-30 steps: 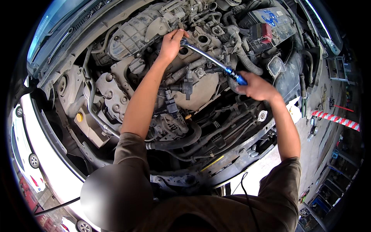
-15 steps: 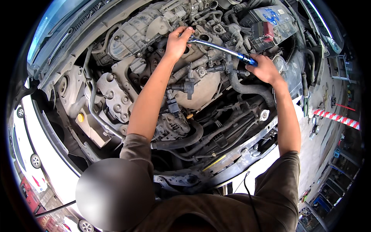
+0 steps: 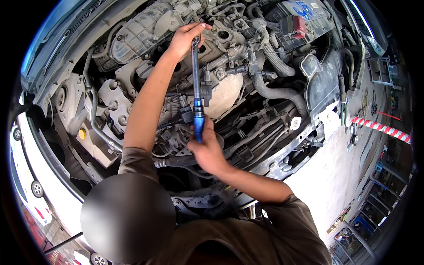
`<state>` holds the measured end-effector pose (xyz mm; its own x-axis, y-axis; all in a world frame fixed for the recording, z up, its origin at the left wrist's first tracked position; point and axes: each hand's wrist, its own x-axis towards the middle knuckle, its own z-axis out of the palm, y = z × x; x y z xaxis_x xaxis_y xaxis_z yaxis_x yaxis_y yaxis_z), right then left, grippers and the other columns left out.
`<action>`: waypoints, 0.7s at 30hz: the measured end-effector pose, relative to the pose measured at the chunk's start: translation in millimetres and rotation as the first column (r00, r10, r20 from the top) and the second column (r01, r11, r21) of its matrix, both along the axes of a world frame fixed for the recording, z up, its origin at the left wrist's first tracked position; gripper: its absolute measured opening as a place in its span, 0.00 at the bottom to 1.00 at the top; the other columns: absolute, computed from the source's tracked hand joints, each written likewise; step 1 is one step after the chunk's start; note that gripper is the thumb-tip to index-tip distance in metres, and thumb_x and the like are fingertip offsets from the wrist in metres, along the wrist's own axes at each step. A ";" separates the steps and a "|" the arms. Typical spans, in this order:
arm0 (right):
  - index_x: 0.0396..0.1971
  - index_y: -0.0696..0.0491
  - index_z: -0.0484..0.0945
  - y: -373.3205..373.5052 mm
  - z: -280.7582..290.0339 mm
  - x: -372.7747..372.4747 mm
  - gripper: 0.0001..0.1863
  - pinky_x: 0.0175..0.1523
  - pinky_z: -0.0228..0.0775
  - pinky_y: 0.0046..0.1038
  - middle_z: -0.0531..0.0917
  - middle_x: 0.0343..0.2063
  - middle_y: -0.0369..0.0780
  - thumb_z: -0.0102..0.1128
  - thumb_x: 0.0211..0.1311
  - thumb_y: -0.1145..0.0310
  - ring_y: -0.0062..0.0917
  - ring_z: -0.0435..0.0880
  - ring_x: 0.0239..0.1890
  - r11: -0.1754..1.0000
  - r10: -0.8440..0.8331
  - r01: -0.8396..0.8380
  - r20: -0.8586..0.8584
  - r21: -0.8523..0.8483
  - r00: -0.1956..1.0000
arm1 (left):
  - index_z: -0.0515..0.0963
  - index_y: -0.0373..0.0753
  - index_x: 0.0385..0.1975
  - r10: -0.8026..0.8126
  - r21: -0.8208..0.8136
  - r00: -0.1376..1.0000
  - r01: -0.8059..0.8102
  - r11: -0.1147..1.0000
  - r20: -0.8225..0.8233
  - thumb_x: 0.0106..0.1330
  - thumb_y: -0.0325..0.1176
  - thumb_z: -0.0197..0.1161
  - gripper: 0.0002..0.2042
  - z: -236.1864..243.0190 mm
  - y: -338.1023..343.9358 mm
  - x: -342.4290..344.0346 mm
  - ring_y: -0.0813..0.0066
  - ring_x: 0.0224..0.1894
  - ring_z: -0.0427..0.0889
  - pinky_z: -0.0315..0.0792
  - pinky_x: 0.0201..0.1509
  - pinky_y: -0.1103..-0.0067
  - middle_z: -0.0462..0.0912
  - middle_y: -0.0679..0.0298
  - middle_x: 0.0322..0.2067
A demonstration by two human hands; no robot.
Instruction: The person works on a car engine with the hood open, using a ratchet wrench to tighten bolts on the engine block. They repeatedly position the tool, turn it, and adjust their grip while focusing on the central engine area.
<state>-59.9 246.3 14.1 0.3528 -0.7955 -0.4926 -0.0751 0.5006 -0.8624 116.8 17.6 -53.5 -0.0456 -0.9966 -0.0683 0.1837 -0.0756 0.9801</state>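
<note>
A long chrome ratchet wrench (image 3: pixel 196 79) with a blue grip lies over the engine (image 3: pixel 223 99), its shaft running toward me. My left hand (image 3: pixel 183 40) is closed about the ratchet head at the far end, one finger stretched across the top. Whatever sits beneath the head is hidden by that hand. At the near end, my right hand (image 3: pixel 207 150) wraps the blue grip. Close to the shaft are a black ignition coil (image 3: pixel 206 92) and a ribbed hose (image 3: pixel 218 61). A round open hole (image 3: pixel 223 34) in the engine shows right of my left hand.
A black box with a red terminal cover (image 3: pixel 299 27) stands at the far right. A thick black hose (image 3: pixel 278 92) curves toward the radiator cap (image 3: pixel 295 123). At left is a reservoir with a yellow cap (image 3: pixel 82 134). A red-and-white striped pole (image 3: pixel 382 130) lies outside the car.
The wrench handle has swung from the right round toward me, carried by my right hand. My left hand stays at the ratchet head, and the whole view has shifted slightly.
</note>
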 end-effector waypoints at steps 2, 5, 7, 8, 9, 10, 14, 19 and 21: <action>0.61 0.56 0.52 27.4 -21.8 66.5 0.37 0.43 0.66 0.26 0.67 0.39 0.38 0.52 0.48 0.81 0.23 0.68 0.38 0.954 -0.294 0.275 0.202 0.115 0.934 | 0.76 0.30 0.42 -0.017 0.010 1.000 0.017 1.000 -0.022 0.72 0.41 0.53 0.16 1.2 1.3 5.3 0.79 0.21 0.68 0.70 0.49 0.79 0.68 0.68 0.15; 0.63 0.56 0.50 37.0 -30.8 103.4 0.38 0.43 0.67 0.22 0.69 0.44 0.38 0.49 0.48 0.83 0.20 0.70 0.40 0.927 -0.368 0.336 0.233 0.165 0.900 | 0.76 0.30 0.41 -0.029 0.031 0.999 0.031 0.999 -0.039 0.72 0.41 0.53 0.17 -1.0 1.4 11.4 0.79 0.21 0.68 0.70 0.45 0.79 0.69 0.68 0.15; 0.60 0.56 0.53 21.6 -34.8 68.9 0.33 0.40 0.68 0.22 0.73 0.38 0.37 0.51 0.52 0.82 0.19 0.72 0.34 0.975 -0.154 0.106 0.247 0.196 0.957 | 0.76 0.31 0.39 -0.028 0.004 0.999 0.028 1.000 0.030 0.72 0.42 0.53 0.17 -0.9 -1.3 8.1 0.78 0.22 0.69 0.68 0.41 0.79 0.69 0.68 0.15; 0.59 0.56 0.55 12.8 -43.1 44.2 0.31 0.38 0.69 0.22 0.75 0.35 0.37 0.53 0.54 0.82 0.19 0.73 0.31 0.983 0.037 -0.072 0.201 0.168 0.979 | 0.76 0.31 0.38 -0.023 -0.007 0.998 0.023 1.000 0.059 0.72 0.43 0.53 0.17 -1.5 0.5 2.8 0.78 0.22 0.69 0.67 0.38 0.79 0.69 0.68 0.15; 0.57 0.57 0.57 -1.5 -44.1 19.1 0.29 0.36 0.69 0.23 0.75 0.32 0.37 0.54 0.55 0.80 0.20 0.75 0.30 0.972 0.195 -0.206 0.107 0.110 0.975 | 0.78 0.33 0.37 0.019 -0.009 0.999 -0.018 1.000 0.047 0.72 0.44 0.54 0.17 -4.8 1.0 0.7 0.80 0.22 0.69 0.65 0.34 0.80 0.71 0.68 0.15; 0.55 0.57 0.59 -23.5 -43.7 -8.8 0.26 0.34 0.70 0.23 0.76 0.29 0.37 0.56 0.56 0.78 0.20 0.76 0.28 0.937 0.345 -0.345 0.004 0.058 0.939 | 0.80 0.35 0.36 0.064 -0.018 0.997 -0.063 0.998 0.038 0.71 0.45 0.54 0.17 -9.5 -1.7 -0.1 0.82 0.22 0.69 0.63 0.29 0.81 0.72 0.68 0.16; 0.52 0.59 0.67 -139.9 29.3 -106.1 0.23 0.30 0.68 0.20 0.74 0.26 0.33 0.63 0.60 0.65 0.16 0.76 0.24 0.718 0.682 -0.663 -0.404 0.212 0.610 | 0.77 0.33 0.37 0.215 -0.031 0.965 -0.213 0.977 0.153 0.71 0.46 0.55 0.18 -26.5 0.5 6.8 0.80 0.27 0.72 0.69 0.41 0.80 0.77 0.68 0.26; 0.48 0.54 0.76 -283.6 40.6 -150.1 0.22 0.49 0.71 0.35 0.82 0.39 0.46 0.64 0.53 0.63 0.41 0.81 0.43 0.621 0.115 -0.756 -0.929 -0.209 0.352 | 0.78 0.37 0.38 0.224 0.006 0.969 -0.226 0.974 0.104 0.69 0.44 0.59 0.15 -11.8 6.4 -10.7 0.85 0.27 0.71 0.69 0.33 0.84 0.78 0.69 0.30; 0.49 0.49 0.76 -312.7 41.0 -136.6 0.22 0.53 0.71 0.37 0.82 0.44 0.44 0.62 0.52 0.64 0.43 0.80 0.48 0.574 -0.165 -0.724 -0.920 -0.382 0.355 | 0.78 0.36 0.37 0.229 -0.013 0.973 -0.229 0.973 0.019 0.69 0.44 0.59 0.15 -20.8 5.0 -10.3 0.85 0.24 0.70 0.69 0.33 0.84 0.76 0.70 0.28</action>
<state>-196.5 -66.4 55.1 0.4101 -0.9099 -0.0618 -0.8992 -0.3921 -0.1943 106.5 22.6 -74.3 0.1856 -0.9810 -0.0562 0.1750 -0.0233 0.9843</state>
